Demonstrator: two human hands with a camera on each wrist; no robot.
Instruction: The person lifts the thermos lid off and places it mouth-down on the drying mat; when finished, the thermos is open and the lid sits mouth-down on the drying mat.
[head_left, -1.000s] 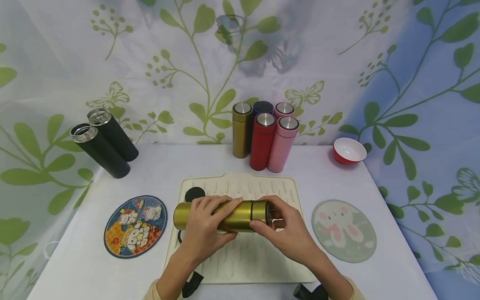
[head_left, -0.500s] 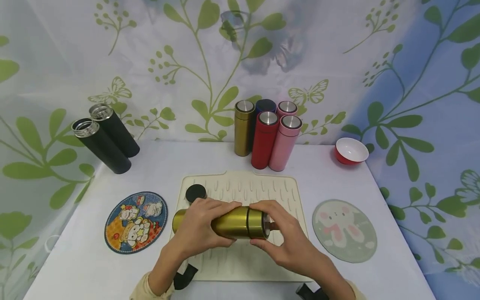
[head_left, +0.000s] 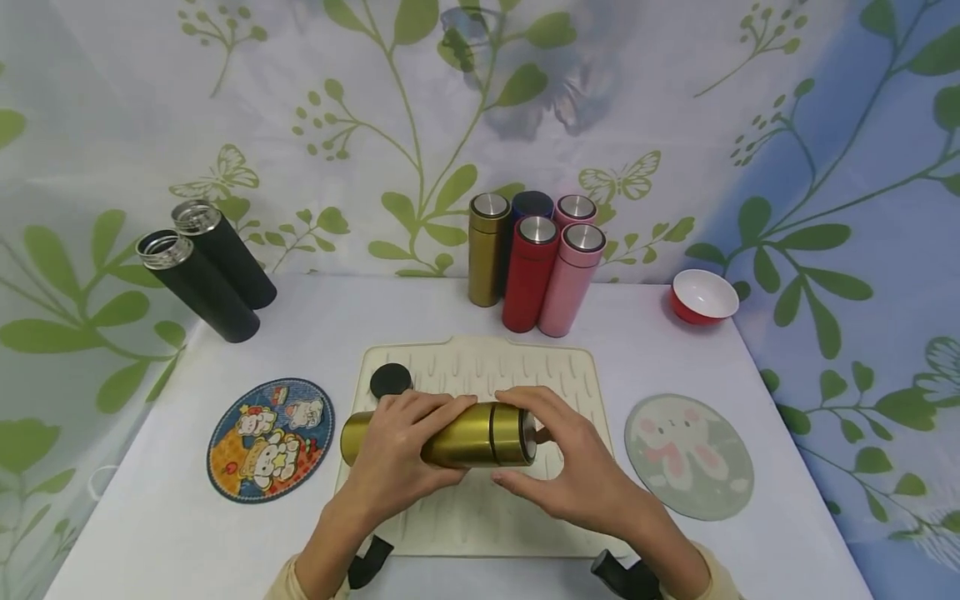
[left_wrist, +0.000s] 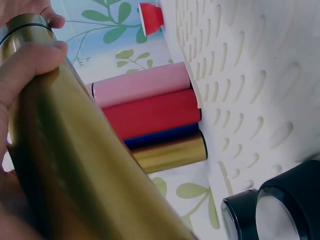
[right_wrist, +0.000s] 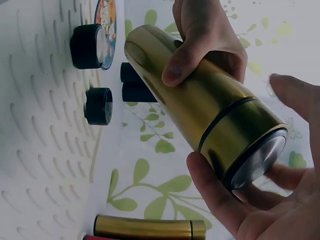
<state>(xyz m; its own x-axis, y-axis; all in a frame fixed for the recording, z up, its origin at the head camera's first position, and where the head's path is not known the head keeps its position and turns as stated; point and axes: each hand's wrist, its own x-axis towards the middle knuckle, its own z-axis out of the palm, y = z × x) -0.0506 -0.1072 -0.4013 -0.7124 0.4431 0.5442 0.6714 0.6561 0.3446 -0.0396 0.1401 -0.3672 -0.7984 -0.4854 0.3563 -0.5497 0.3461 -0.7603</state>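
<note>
Seven bottles (head_left: 529, 283) stand beyond two caps (head_left: 391, 380) and one gold bottle (head_left: 461, 439), gripped by left fingers (head_left: 448, 412), right fingers (head_left: 546, 407) spread around its lid (head_left: 512, 435).

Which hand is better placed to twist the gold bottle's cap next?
Probably the right hand: it is spread around the cap. The left hand grips the bottle farther down, so it could steady it.

I count eight bottles: one gold bottle (head_left: 465, 437) in my left fingers (head_left: 450, 412); at upper centre, one more gold bottle (head_left: 486, 260), one red bottle (head_left: 529, 287), one blue bottle (left_wrist: 162, 136) and two pink bottles (head_left: 567, 293); at upper left, two black bottles (head_left: 202, 287). I also count two black lids (right_wrist: 86, 46), two round mats (head_left: 270, 440), one ridged mat (head_left: 517, 517) and one bowl (head_left: 703, 298).
</note>
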